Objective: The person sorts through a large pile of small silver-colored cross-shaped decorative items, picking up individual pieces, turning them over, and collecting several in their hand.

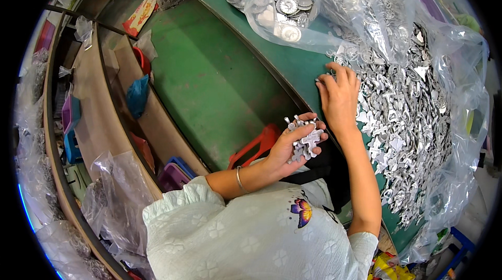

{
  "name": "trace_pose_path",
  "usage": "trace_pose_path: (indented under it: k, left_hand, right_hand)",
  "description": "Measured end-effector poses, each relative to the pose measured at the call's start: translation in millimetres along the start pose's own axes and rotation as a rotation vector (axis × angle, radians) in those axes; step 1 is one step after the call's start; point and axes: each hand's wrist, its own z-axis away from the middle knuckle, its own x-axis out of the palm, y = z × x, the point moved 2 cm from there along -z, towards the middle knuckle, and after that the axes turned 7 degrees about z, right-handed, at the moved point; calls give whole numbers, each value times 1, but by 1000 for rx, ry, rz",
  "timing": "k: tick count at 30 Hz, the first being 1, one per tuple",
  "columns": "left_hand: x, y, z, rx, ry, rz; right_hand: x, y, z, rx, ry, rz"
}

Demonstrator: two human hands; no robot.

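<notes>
My left hand is closed around several flat silver-coloured metal charms, some of them cross-shaped, held in front of my body beyond the table edge. My right hand rests on the green tabletop, at the left side of a large heap of small silver metal charms. Its fingers are bent down toward the surface, with a tiny grey bit showing by the tips; what they grip, if anything, is too small to name.
Clear plastic sheeting surrounds the heap. A clear bag of round silver medallions lies at the far side. To the left stand wooden shelves with a blue bag and plastic baskets. A red plastic stool is below the table.
</notes>
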Motion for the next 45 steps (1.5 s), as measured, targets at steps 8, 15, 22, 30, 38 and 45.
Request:
trace_pose_path:
  k: [8,15,22,30,38,45]
  left_hand:
    - [-3,1,2,24,33,-31]
    - [-1,-10,0,-56,60,-19]
    - [2,-18,-2,-89,34,-8]
    - [3,-30,-4,-135,43,-14]
    - [6,-40,-2,-156,58,-94]
    - [10,-49,3,-179,66,-132]
  right_hand:
    - [-43,37,49,924,105,-1242]
    - [-77,49,95,1064,137,-1428]
    - [-121,58,141,1121,317,-1491]
    - [-187,94,222,1095,842,-877]
    - [-237,153,288,949,1533,-343]
    - [-258,226,318,1123,438,859]
